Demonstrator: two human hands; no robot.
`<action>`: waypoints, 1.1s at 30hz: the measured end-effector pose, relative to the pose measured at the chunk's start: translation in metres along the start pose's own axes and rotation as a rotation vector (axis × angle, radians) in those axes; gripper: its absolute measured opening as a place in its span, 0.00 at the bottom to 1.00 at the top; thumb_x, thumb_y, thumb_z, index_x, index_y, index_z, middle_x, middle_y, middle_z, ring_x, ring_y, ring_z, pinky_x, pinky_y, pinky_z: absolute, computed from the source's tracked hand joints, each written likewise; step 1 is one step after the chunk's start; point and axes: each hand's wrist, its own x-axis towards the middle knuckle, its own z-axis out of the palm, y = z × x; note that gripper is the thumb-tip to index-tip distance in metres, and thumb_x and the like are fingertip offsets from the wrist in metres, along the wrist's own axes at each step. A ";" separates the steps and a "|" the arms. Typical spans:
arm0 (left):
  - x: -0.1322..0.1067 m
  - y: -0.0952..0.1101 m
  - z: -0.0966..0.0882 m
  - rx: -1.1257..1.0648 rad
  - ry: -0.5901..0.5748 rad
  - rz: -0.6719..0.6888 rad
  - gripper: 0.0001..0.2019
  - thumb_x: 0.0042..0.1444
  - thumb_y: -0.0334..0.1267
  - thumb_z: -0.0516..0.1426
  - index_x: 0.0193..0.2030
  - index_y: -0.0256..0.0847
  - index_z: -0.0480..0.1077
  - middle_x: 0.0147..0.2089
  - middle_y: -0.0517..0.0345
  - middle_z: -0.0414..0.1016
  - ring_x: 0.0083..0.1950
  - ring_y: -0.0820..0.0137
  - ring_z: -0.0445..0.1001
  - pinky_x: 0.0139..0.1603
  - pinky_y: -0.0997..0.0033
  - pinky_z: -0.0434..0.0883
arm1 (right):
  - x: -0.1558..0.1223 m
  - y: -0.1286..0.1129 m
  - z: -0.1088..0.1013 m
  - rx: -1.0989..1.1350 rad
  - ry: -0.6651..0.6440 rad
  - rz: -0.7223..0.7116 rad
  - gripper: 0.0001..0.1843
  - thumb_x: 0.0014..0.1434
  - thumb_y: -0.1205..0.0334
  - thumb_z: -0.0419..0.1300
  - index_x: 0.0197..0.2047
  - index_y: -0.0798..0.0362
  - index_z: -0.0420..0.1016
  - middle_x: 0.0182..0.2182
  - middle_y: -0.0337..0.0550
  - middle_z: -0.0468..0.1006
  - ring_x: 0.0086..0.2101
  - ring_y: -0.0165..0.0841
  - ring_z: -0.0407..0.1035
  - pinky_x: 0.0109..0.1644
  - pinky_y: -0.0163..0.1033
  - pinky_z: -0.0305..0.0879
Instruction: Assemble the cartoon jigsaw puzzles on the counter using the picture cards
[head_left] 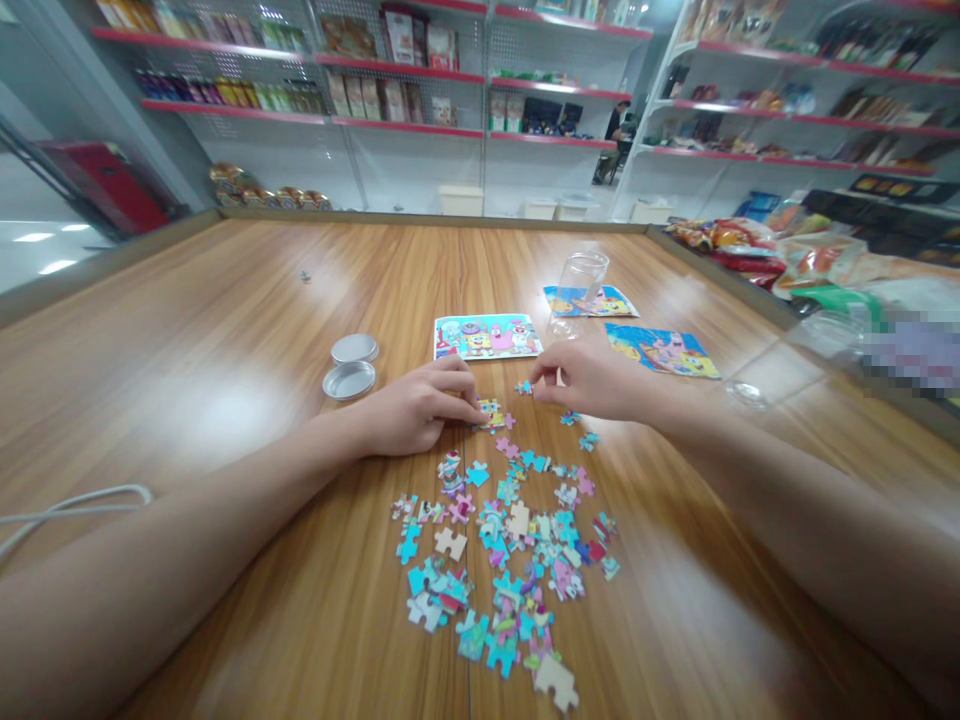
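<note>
A left hand (431, 402) reaches across the wooden table (262, 310), its fingertips down on a yellow cluster of puzzle pieces (492, 412); whether that grip is closed on it, I can't tell. The right hand (592, 378) has thumb and forefinger bent close together at a small blue jigsaw piece (523, 387), and I can't make out whether they pinch it or merely touch it. Loose jigsaw pieces (518, 520) lie scattered on the near side. Just beyond the hands sits a cartoon picture card (487, 338), two round metal lids (349, 380) to its left.
</note>
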 end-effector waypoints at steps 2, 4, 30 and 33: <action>0.000 0.000 0.000 -0.015 0.000 -0.001 0.22 0.58 0.21 0.52 0.49 0.46 0.80 0.38 0.51 0.77 0.44 0.63 0.70 0.47 0.59 0.73 | -0.009 -0.009 -0.013 0.002 -0.166 -0.016 0.04 0.54 0.66 0.65 0.32 0.51 0.82 0.27 0.40 0.80 0.28 0.32 0.69 0.31 0.37 0.57; -0.001 0.000 0.000 -0.035 0.006 0.000 0.22 0.58 0.21 0.52 0.49 0.47 0.80 0.38 0.52 0.77 0.44 0.64 0.70 0.47 0.60 0.73 | -0.018 -0.018 -0.023 0.004 -0.317 -0.050 0.02 0.51 0.67 0.67 0.29 0.51 0.81 0.24 0.38 0.78 0.26 0.30 0.69 0.29 0.36 0.55; -0.002 -0.002 0.002 0.069 0.002 -0.035 0.23 0.55 0.20 0.53 0.49 0.47 0.80 0.40 0.52 0.76 0.44 0.64 0.70 0.50 0.57 0.72 | -0.024 -0.040 -0.013 -0.128 -0.316 -0.059 0.08 0.52 0.60 0.70 0.34 0.53 0.77 0.29 0.40 0.79 0.29 0.33 0.70 0.28 0.36 0.54; -0.003 -0.003 0.003 0.093 -0.007 -0.054 0.24 0.55 0.20 0.53 0.51 0.46 0.79 0.42 0.51 0.76 0.45 0.64 0.70 0.51 0.57 0.73 | -0.023 -0.038 -0.010 -0.093 -0.347 -0.064 0.05 0.53 0.65 0.68 0.32 0.52 0.76 0.28 0.38 0.78 0.29 0.31 0.70 0.29 0.35 0.55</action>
